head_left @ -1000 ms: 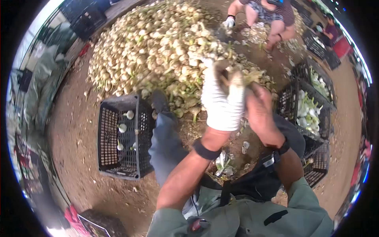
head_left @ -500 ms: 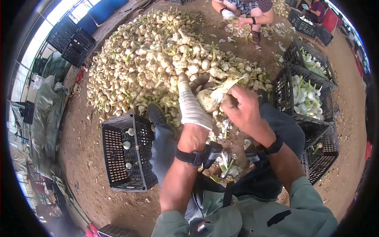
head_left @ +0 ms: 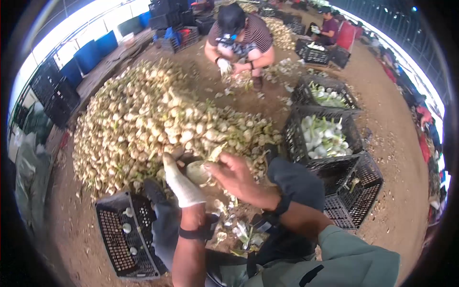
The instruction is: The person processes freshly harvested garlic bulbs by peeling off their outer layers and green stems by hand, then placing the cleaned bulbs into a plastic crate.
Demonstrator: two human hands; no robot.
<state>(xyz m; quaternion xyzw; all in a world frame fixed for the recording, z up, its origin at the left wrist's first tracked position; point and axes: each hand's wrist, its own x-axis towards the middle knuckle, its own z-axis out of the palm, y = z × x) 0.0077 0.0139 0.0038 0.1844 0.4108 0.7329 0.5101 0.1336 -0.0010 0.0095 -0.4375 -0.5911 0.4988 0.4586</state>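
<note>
My left hand [head_left: 182, 185], in a whitish knitted glove with darkened fingers, is closed around a garlic bulb [head_left: 197, 173] with loose, pale outer skin. My bare right hand [head_left: 244, 181] comes in from the right, its thumb and fingers pinched at the bulb's side. A flap of garlic skin [head_left: 217, 151] stands up beside those fingertips. Just beyond both hands lies a big heap of unpeeled garlic [head_left: 138, 122]. Peeled skins and leafy scraps [head_left: 244, 234] litter the ground below, between my legs.
A black crate [head_left: 107, 239] with a few white bulbs stands at my left. On my right are crates of cleaned garlic [head_left: 325, 136] and a nearly bare crate [head_left: 361, 191]. A co-worker [head_left: 241, 43] crouches beyond the heap; another person [head_left: 329, 28] sits farther back.
The view has tilted up and swung right, so the heap and crates sit lower and farther left. My right fingers are now closer against the bulb, which stays in my left hand.
</note>
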